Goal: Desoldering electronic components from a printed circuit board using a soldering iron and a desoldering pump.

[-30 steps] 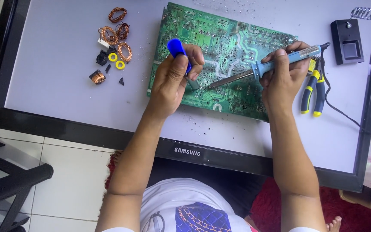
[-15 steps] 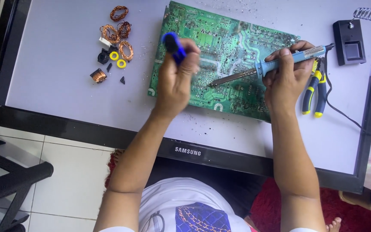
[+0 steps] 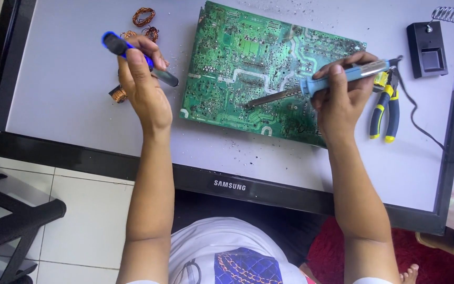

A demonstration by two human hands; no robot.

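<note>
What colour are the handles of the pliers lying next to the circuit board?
The pliers have dark blue handles with yellow tips, seen best in the head view.

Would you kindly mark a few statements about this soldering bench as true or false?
1. The right hand holds a light-blue soldering iron with its tip on the green circuit board. True.
2. The left hand is empty. False: it grips a blue-handled tool.
3. The yellow-handled pliers lie right of the board. True.
4. The left hand rests on the board. False: it is off the board's left side, over the copper coils.
</note>
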